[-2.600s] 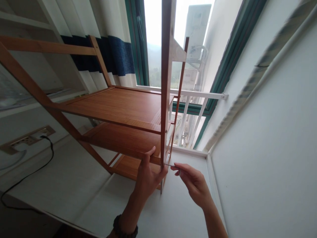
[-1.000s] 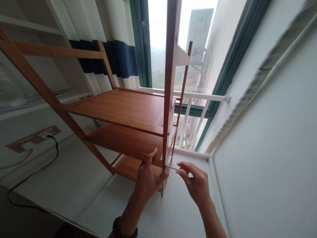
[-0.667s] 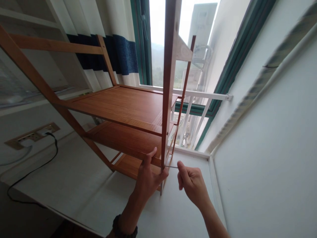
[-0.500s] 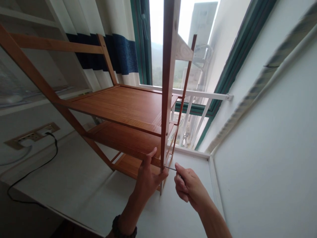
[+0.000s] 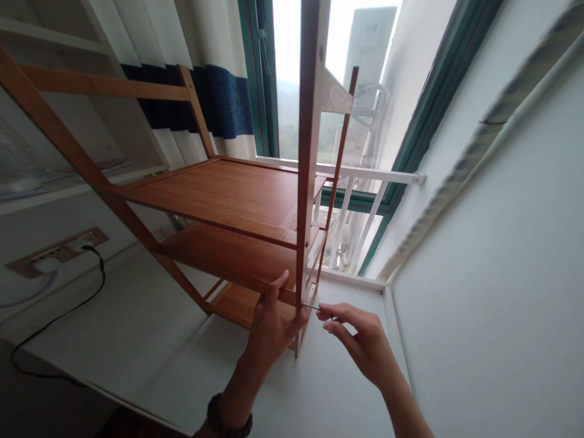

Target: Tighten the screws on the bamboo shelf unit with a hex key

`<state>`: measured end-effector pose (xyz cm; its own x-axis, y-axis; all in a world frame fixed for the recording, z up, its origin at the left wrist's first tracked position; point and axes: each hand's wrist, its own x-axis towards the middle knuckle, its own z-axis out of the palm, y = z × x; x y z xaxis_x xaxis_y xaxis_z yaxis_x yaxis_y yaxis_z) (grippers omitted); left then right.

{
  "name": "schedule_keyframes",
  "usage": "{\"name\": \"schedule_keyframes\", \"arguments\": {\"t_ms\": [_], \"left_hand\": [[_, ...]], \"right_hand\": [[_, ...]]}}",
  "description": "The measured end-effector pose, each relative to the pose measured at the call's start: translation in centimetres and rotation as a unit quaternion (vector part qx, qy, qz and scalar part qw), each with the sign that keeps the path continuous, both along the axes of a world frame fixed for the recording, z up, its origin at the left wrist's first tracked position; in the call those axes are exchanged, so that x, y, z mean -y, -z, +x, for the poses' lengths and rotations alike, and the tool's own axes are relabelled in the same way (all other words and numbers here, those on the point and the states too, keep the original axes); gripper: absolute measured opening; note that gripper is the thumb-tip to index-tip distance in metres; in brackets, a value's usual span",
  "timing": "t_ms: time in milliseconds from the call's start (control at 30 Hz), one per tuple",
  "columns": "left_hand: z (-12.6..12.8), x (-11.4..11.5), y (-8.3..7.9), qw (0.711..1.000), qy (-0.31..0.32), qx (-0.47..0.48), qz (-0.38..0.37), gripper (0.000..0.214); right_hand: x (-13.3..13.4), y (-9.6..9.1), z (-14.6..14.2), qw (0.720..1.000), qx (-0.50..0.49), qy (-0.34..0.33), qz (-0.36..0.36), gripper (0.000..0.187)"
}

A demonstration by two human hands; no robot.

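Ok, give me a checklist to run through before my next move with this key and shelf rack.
1. Left hand touching the wooden shelf rack's front post: ok.
2. Right hand holding the thin metal key: ok.
3. Key's far end meeting the post: ok.
4. Key seated in a fastener: cannot tell, too small to see.
5. Black cable clear of both hands: ok, off to the left.

Smooth wooden shelf rack [image 5: 237, 188], metal key [image 5: 311, 307]

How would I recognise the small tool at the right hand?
Find the wooden rack before the window, then its front right post. Low there, a thin metal tool reaches the right hand. It is slim and grey, the rack broad and brown.
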<state>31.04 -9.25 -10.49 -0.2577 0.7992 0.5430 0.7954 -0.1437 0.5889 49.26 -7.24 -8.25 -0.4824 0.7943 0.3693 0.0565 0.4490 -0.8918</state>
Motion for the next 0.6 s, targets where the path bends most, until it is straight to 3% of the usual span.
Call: {"name": "schedule_keyframes", "arguments": {"t_ms": [100, 233, 433, 500, 600], "left_hand": [[0.0, 0.0, 0.2, 1.000, -0.004, 0.009, -0.008, 0.058], [0.1, 0.0, 0.4, 1.000, -0.004, 0.017, -0.016, 0.058], [0.3, -0.2, 0.7, 1.000, -0.010, 0.020, 0.002, 0.057], [0.3, -0.2, 0.6, 1.000, -0.008, 0.021, 0.000, 0.057], [0.2, -0.1, 0.5, 1.000, -0.002, 0.022, -0.010, 0.058]], "right_hand": [[0.0, -0.4, -0.7, 0.998, -0.010, 0.045, -0.041, 0.023], [-0.2, -0.6, -1.9, 0.973, -0.062, 0.053, -0.216, 0.038], [-0.8, 0.5, -2.4, 0.860, -0.198, -0.042, -0.468, 0.042], [-0.9, 0.9, -2.4, 0.856, -0.209, -0.057, -0.470, 0.040], [-0.8, 1.5, -2.2, 0.915, -0.193, -0.009, -0.355, 0.032]]}}
